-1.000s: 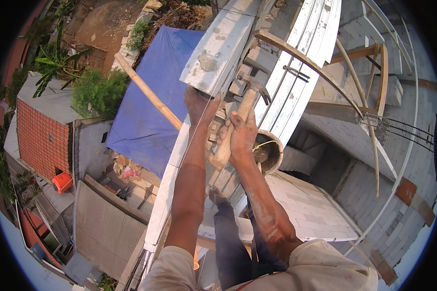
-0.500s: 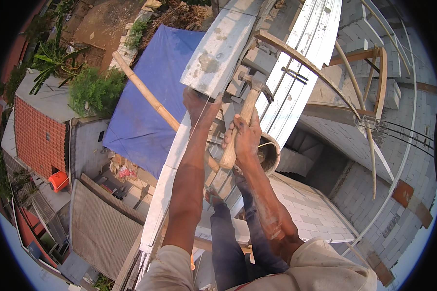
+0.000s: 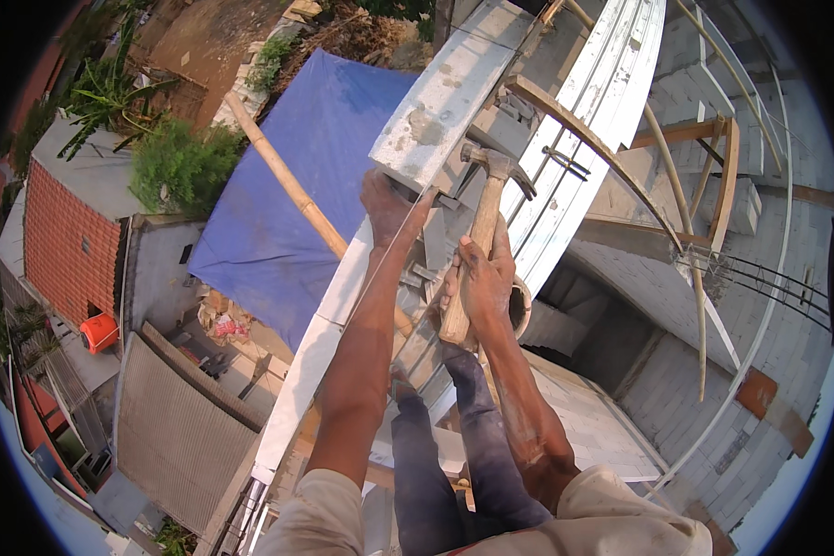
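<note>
My left hand (image 3: pixel 394 208) grips the near end of a long pale block (image 3: pixel 449 88), its fingers partly hidden beneath it. A thin string (image 3: pixel 361 296) runs past my left forearm. My right hand (image 3: pixel 482 287) is closed around the wooden handle of a claw hammer (image 3: pixel 486 213), head upward, just right of the block's end. A round container (image 3: pixel 521 310) shows behind my right hand, mostly hidden. My legs (image 3: pixel 422 473) are below, between my forearms.
A bamboo pole (image 3: pixel 287 176) crosses above a blue tarp (image 3: pixel 269 259) far below. Long white metal channels (image 3: pixel 621 74) run at right, with a curved wooden batten (image 3: pixel 593 130) across them. A dark opening (image 3: pixel 593 343) drops at right; tiled roofs (image 3: pixel 69 250) lie below at left.
My hands, the hammer and the block end sit slightly further right in the picture as the view shifts. My right leg shows more, and the round container is more hidden.
</note>
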Motion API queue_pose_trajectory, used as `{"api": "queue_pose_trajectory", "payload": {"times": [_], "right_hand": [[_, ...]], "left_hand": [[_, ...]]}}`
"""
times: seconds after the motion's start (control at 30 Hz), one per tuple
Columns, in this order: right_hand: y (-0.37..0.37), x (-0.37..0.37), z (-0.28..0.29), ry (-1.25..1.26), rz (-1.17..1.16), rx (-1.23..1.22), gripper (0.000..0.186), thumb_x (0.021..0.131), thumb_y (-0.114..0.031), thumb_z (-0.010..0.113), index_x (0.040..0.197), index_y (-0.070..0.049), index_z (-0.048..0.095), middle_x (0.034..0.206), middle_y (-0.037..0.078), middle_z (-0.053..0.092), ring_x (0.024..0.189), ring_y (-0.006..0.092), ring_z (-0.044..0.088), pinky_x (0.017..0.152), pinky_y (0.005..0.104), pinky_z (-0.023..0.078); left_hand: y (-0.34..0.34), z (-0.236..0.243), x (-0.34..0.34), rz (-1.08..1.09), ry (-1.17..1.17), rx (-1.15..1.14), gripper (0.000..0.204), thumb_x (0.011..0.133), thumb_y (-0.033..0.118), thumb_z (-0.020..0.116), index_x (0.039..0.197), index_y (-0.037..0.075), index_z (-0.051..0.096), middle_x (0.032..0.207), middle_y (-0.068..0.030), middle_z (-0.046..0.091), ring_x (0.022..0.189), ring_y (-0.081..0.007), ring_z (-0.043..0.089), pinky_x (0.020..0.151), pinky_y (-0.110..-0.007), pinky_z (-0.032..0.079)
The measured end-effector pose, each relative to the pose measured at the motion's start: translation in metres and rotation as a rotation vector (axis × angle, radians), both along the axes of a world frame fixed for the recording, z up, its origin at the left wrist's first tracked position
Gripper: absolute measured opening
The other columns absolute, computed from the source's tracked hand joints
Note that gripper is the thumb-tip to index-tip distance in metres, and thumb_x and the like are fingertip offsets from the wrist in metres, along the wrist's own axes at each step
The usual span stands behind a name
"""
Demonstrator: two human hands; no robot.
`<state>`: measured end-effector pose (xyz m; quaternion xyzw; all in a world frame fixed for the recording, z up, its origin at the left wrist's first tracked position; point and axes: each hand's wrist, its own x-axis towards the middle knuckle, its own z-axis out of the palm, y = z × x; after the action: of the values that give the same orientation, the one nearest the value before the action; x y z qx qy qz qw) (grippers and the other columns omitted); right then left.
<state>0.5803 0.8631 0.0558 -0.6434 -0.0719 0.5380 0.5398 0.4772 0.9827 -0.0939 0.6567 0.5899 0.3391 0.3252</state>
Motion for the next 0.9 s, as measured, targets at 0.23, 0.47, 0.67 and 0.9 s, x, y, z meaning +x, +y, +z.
{"api": "queue_pose_trajectory", "payload": {"times": [0.23, 0.47, 0.67, 0.9], "right_hand": [[-0.025, 0.055, 0.047, -0.636, 0.240, 0.083, 0.078, 0.102, -0.005, 0.061, 0.168, -0.003, 0.019, 0.147, 0.025, 0.055, 0.103, 0.0207, 0.065, 0.086, 0.0346, 0.057], [0.036, 0.108, 0.064, -1.275, 0.516, 0.316, 0.081, 0.097, -0.002, 0.064, 0.166, -0.005, 0.023, 0.139, 0.033, 0.061, 0.114, 0.0422, 0.070, 0.091, 0.0484, 0.059], [0.022, 0.110, 0.072, -1.231, 0.550, 0.179, 0.073, 0.096, -0.001, 0.064, 0.162, -0.006, 0.033, 0.127, 0.030, 0.066, 0.104, 0.0417, 0.072, 0.088, 0.0492, 0.058], [-0.124, 0.119, -0.027, -0.494, 0.189, -0.072, 0.047, 0.098, -0.005, 0.065, 0.142, -0.001, 0.049, 0.072, 0.002, 0.055, 0.049, 0.0097, 0.050, 0.041, 0.0277, 0.043]], "left_hand": [[-0.016, 0.015, 0.002, 0.026, -0.236, -0.026, 0.092, 0.072, 0.026, 0.093, 0.145, 0.007, 0.041, 0.137, -0.0195, 0.049, 0.129, -0.0410, 0.048, 0.110, -0.053, 0.038], [-0.017, 0.008, 0.006, 0.071, -0.343, 0.042, 0.092, 0.078, 0.022, 0.091, 0.152, 0.008, 0.037, 0.144, -0.0199, 0.048, 0.134, -0.0415, 0.050, 0.113, -0.052, 0.040], [-0.013, 0.004, -0.004, 0.074, -0.341, 0.049, 0.093, 0.079, 0.021, 0.091, 0.154, 0.008, 0.036, 0.147, -0.0203, 0.047, 0.136, -0.0413, 0.049, 0.115, -0.053, 0.040], [-0.062, 0.065, -0.003, 0.061, -0.145, 0.086, 0.087, 0.085, 0.015, 0.086, 0.155, 0.001, 0.035, 0.155, -0.0235, 0.041, 0.144, -0.0414, 0.042, 0.119, -0.052, 0.037]]}}
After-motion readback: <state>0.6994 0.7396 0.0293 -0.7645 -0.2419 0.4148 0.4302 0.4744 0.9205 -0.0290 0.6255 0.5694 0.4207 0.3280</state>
